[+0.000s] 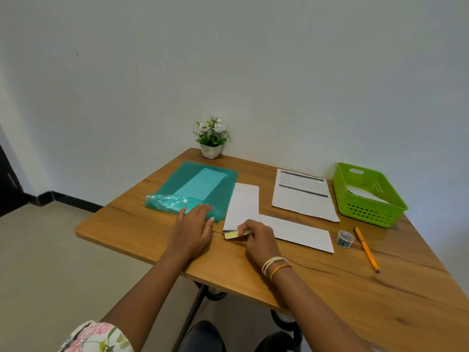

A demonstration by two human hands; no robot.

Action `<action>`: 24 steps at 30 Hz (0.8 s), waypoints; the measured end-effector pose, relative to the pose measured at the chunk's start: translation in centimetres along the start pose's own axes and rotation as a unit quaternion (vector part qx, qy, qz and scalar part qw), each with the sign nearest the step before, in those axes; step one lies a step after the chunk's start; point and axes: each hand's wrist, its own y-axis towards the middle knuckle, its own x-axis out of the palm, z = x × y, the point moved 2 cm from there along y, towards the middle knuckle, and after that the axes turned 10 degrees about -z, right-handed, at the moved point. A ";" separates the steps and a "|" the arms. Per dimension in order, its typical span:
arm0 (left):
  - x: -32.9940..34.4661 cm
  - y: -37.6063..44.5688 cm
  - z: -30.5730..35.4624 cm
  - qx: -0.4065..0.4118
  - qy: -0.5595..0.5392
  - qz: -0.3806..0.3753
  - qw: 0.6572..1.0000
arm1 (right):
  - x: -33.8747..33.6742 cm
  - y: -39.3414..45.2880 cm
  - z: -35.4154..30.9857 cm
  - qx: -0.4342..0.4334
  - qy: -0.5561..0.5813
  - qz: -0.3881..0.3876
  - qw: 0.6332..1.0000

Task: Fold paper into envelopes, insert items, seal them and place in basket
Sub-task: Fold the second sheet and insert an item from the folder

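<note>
A teal plastic folder [200, 185] lies toward the far-left corner of the wooden counter [330, 288], with a paler sheet showing through it and a crinkled clear flap with a white snap at its near-left end. A small potted plant [211, 137] with white flowers stands at the far edge, just behind the folder. The left hand [195, 224] rests flat on the counter with its fingers straight and close together, the fingertips lying over the near edge of the folder; it grips nothing.

Just right of it, 1 folded white paper [242, 205] lies with its left edge touching the folder's right side. At the near end of this paper sits a small yellow-faced card [232, 235], and the right hand [258, 238] curls over it, its fingers pinching the card's right end where it meets the paper. The wrist carries white and yellow bangles [275, 266]. A second white paper strip [302, 233] extends rightward from under the right hand toward the counter's right side.

Beyond that strip, a printed sheet [303, 195] with dark header bars lies near the far edge. Near the strip's right end stands a roll of patterned tape [344, 239], and just right of it lies an orange pen [366, 248]. The green basket [342, 199] sits at the far-right corner, holding something white.
</note>
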 end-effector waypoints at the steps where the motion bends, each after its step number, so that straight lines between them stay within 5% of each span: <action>1: 0.0 0.0 0.1 0.008 -0.002 0.000 1.000 | 0.2 -0.1 0.2 0.011 0.006 -0.019 1.000; 5: 0.4 0.3 1.3 0.043 -0.015 -0.024 0.999 | 0.0 0.0 0.7 -0.005 0.006 -0.041 0.999; 10: 2.2 0.7 4.4 0.029 0.023 -0.123 0.992 | -1.1 -0.2 1.8 -0.049 0.012 0.097 0.994; 14: 3.3 1.4 5.0 0.006 0.057 -0.147 0.987 | -2.6 -0.3 3.3 -0.025 -0.059 0.129 0.990; 20: 3.9 2.6 4.6 -0.033 -0.010 -0.115 0.993 | -4.2 -0.6 7.4 0.127 -0.251 0.020 0.959; 24: 4.3 3.3 5.3 -0.067 0.001 -0.091 0.994 | -4.0 -1.4 6.7 0.159 -0.347 0.034 0.924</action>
